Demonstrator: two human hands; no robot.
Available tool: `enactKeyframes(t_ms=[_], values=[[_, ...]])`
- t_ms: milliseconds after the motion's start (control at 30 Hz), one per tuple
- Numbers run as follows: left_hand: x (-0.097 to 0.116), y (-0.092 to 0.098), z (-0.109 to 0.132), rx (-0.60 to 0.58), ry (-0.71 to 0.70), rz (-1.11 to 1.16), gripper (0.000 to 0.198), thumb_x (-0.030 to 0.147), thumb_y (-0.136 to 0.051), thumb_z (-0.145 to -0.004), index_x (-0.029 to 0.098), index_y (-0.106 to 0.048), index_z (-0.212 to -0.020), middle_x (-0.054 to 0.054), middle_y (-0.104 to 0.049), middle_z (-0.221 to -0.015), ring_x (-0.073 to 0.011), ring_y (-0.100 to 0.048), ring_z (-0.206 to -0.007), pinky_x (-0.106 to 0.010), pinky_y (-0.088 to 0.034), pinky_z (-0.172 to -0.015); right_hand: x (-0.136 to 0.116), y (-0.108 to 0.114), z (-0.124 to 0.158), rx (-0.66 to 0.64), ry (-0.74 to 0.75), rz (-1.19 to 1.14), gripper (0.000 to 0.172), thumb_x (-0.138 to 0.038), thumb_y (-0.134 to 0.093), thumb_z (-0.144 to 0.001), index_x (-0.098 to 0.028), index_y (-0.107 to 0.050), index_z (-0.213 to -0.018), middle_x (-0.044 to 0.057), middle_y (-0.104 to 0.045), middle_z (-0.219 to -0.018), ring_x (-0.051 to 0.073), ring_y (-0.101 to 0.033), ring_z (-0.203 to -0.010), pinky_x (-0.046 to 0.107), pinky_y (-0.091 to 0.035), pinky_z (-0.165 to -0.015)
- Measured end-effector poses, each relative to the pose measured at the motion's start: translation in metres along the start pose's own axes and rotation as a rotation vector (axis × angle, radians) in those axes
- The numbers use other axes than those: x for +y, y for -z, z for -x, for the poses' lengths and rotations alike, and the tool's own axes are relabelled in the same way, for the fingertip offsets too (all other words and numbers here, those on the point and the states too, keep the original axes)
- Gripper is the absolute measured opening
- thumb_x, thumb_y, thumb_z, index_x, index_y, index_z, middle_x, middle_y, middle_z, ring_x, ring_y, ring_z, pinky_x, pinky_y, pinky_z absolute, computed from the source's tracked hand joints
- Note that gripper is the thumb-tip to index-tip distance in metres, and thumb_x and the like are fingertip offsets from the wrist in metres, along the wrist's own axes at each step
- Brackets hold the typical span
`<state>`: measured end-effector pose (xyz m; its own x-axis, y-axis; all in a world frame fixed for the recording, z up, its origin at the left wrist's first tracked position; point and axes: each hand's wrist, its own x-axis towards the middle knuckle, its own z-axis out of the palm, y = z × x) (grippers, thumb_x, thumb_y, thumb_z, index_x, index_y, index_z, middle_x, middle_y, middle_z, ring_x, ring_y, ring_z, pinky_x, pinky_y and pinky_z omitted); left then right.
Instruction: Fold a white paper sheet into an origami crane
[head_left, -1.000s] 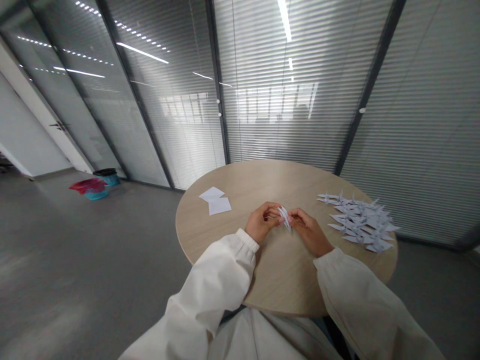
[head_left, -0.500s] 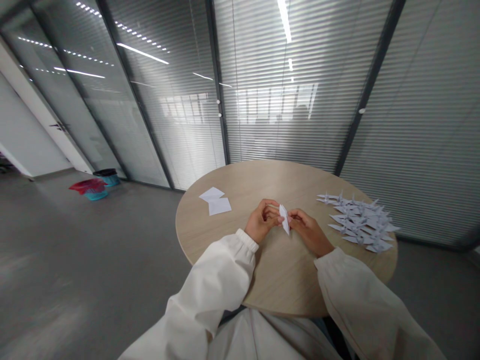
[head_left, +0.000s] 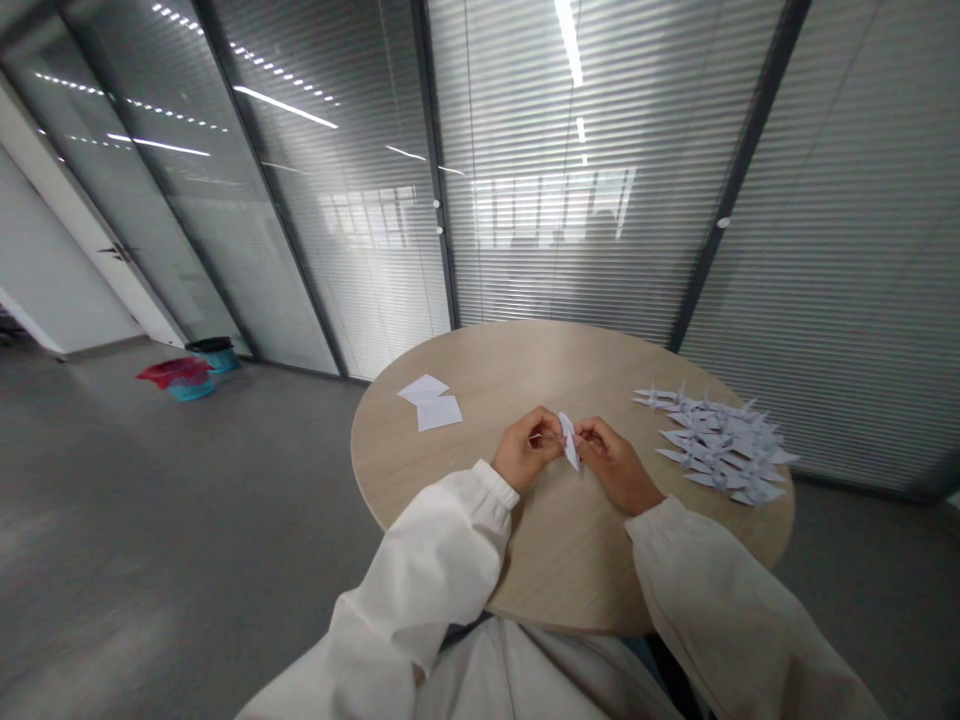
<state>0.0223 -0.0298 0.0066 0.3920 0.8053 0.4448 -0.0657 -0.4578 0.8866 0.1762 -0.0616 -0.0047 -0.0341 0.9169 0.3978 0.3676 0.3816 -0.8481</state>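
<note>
Above the middle of the round wooden table (head_left: 555,360), a small folded white paper (head_left: 569,440) is pinched between my two hands. My left hand (head_left: 529,447) is closed, with thumb and fingers on the paper's left side. On the right side, my right hand (head_left: 611,462) grips it with bent fingers. The paper stands nearly upright, a narrow pointed shape; the fingers partly hide its folds. Several folded white paper cranes (head_left: 724,445) lie grouped on the table's right part, to the right of my right hand.
Flat white paper sheets (head_left: 439,412) lie on the table's left part. A glass partition with blinds (head_left: 570,270) stands just behind the table. On the floor at the left are a bin with a red liner (head_left: 187,378) and one with a black liner (head_left: 215,353).
My left hand's fingers have curled in closer to the folded paper, thumb and fingertips now together at its edge. My right hand has barely shifted. The paper stays in about the same place.
</note>
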Motion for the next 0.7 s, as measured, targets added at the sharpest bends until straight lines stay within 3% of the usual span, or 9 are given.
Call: enactKeyframes(t_ms=[200,700], values=[[-0.003,-0.001,0.000,0.015,-0.043,-0.015,0.013,0.016,-0.063,-0.067,0.011,-0.058,-0.078,-0.004,-0.058,-0.077,-0.0099,-0.055,-0.071,-0.022,-0.045,-0.067,0.002,0.001,-0.001,0.021,0.001,-0.047,0.019,-0.036,-0.049,-0.080,-0.020,-0.052,-0.090,0.001,-0.060,-0.075,0.016,-0.059,-0.074,0.027,-0.046,-0.068],[0.003,-0.002,0.001,0.014,0.087,-0.034,0.034,0.040,-0.072,-0.061,0.012,-0.059,-0.076,-0.003,-0.061,-0.071,-0.0100,-0.056,-0.064,-0.022,-0.045,-0.063,-0.011,-0.001,0.003,0.066,0.032,0.040,0.021,-0.039,-0.051,-0.078,-0.020,-0.051,-0.088,0.003,-0.062,-0.082,0.014,-0.058,-0.062,0.025,-0.046,-0.056]])
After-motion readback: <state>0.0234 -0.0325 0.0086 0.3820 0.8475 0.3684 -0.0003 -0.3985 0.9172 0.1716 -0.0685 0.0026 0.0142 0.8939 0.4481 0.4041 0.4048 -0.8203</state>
